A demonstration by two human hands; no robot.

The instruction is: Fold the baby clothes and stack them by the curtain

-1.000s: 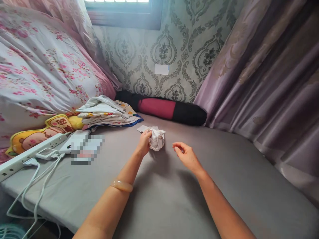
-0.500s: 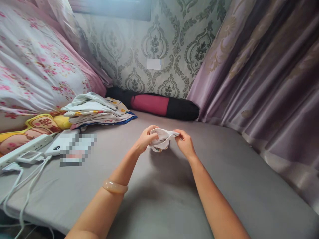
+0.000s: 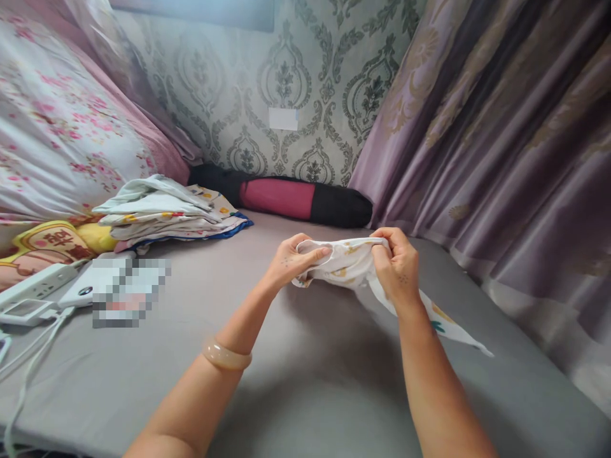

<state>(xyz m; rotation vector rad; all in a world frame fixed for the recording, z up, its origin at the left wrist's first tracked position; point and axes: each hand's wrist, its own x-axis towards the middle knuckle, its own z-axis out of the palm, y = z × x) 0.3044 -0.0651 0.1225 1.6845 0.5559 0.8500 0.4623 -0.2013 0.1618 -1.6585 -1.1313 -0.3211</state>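
White printed cloth [image 3: 351, 259] stretches above a gray sheet [image 3: 305, 381], the left hand [image 3: 289, 262] gripping one end, the right hand [image 3: 397, 266] clutching it farther along and hiding part. Leftward, pixelation masks an object [image 3: 131, 296] near folded fabrics [image 3: 165, 207]; a power strip [image 3: 38, 287] is cut off.

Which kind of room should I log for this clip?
Most likely a bedroom in a home: a smooth grey sheet covers a broad, bed-like surface, a pile of folded fabrics lies on it, and a purple patterned curtain hangs alongside.
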